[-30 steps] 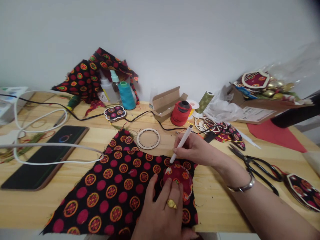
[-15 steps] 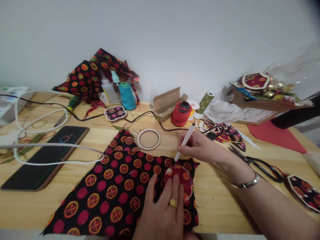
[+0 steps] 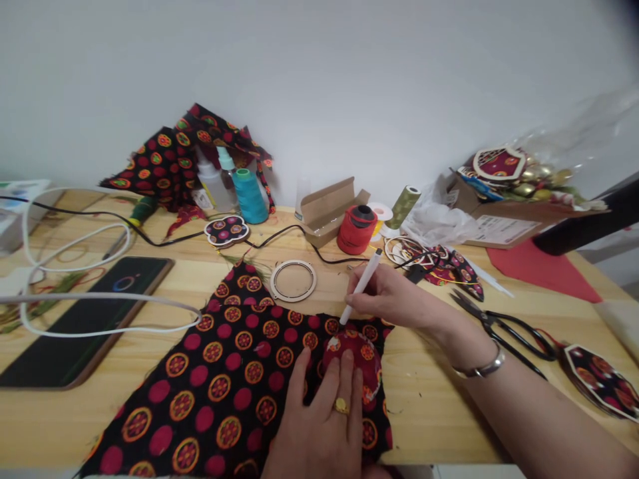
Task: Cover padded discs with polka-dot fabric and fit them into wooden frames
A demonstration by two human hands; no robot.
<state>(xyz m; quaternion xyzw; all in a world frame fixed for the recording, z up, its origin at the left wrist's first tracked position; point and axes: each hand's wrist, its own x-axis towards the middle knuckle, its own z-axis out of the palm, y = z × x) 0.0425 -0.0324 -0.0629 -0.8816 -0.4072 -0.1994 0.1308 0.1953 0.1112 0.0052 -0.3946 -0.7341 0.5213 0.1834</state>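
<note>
Left hand (image 3: 314, 436) lies palm down, fingers (image 3: 345, 376) extended, little finger (image 3: 299, 376) splayed; right hand (image 3: 384, 296) curls in writing grip, bare forearm (image 3: 534, 416) slanting from lower right.

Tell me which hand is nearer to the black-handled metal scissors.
Right. The right hand, holding a slim white pen, is left of the black-handled metal scissors. The left hand is farther left, its fingers on a round red patterned piece.

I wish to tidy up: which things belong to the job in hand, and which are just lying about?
In the job:
white pen, in the right hand
round red piece, under the left hand
black patterned cloth, beneath it

Apparently lying about:
phone
scissors
pale ring
blue thread
small cardboard box
</note>
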